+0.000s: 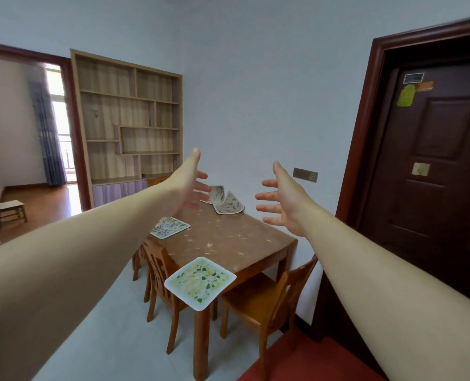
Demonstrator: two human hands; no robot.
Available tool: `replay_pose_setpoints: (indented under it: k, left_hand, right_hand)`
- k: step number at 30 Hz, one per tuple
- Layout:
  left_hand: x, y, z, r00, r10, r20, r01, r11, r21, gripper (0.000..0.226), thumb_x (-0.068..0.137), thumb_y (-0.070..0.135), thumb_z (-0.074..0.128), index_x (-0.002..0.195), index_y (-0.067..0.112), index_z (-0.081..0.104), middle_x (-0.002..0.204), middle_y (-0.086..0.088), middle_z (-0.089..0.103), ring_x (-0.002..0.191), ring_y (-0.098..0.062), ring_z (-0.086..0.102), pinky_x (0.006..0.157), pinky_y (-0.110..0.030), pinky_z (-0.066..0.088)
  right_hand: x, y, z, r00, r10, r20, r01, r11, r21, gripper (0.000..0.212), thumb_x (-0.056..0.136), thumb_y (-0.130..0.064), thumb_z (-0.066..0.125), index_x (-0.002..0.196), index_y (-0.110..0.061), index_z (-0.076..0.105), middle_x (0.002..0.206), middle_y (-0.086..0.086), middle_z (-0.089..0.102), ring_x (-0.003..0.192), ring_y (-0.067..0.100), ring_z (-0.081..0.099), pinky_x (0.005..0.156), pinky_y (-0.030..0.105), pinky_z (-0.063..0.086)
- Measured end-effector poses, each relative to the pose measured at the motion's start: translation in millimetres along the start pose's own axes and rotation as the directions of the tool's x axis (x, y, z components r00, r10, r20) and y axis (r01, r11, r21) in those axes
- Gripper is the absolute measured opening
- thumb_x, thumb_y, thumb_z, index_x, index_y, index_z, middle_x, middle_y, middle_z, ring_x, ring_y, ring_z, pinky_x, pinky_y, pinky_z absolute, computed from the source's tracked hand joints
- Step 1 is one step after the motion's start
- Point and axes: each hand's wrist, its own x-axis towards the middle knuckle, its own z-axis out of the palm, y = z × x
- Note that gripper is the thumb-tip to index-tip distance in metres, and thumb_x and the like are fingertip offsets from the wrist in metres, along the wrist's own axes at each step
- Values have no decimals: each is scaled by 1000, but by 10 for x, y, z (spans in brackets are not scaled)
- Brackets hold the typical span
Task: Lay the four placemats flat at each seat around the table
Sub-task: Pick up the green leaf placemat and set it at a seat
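Both arms reach out over the room with nothing held; the left hand [190,185] is spread, fingers fanned, and the right hand [279,198] is spread likewise, palms turned toward each other, well above the tabletop [228,237].

Four mats lie on it. The green mat [200,281] sits at the near corner, turned askew and overhanging the edge; the blue mat [169,227] lies flat by the left edge, above a chair [159,268]; at the far end the curled mat [229,204] bows up against the wall, and a fourth mat [214,194] beside it seems curled too, though the left hand partly covers it and I cannot be sure.

They look thin, light and bendy, with a smooth face that may slide on the polished wood; not fragile. Judging by the curl, the far pair hold a set and will want pressing down with a flat palm. Best taken by opposite edges, one in each hand, so the sheet stays level; the overhanging corner of the green mat offers an easy pinch.
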Motion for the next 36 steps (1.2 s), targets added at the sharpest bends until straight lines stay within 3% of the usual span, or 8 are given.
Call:
replay_pose_setpoints:
  k: [12,17,27,36]
  left_hand:
    - [1468,-274,53,999,-32,-44,32,999,9,84,90,82,21,123,15,61,115,-13,72,108,-33,67,101,-55,49]
    - [2178,-527,-68,999,-48,-16,48,999,-9,83,93,79,21,124,13,61,118,-14,70,106,-33,67,92,-49,51]
    - [3749,-948,-354,991,-79,105,81,997,-15,80,98,71,20,125,9,63,115,-16,71,106,-34,68,104,-52,47]
    - [4853,-1582,-294,973,-167,158,174,984,-32,82,99,70,22,120,5,67,115,-18,72,108,-35,69,90,-43,50]
  right_hand:
    - [1604,188,103,998,24,61,-25,1000,6,69,100,-70,33,141,-19,56,132,10,66,114,30,66,107,56,47]
    - [2250,377,293,998,45,36,-45,999,-10,69,100,-71,34,140,-19,57,129,10,68,113,30,66,108,58,46]
    - [3630,590,821,993,95,-75,-97,995,-33,68,99,-72,33,135,-22,61,117,4,72,106,27,70,104,55,50]
    - [4549,1050,1047,979,170,-111,-168,985,30,63,101,-68,33,131,-21,62,123,8,71,110,30,69,100,50,52]
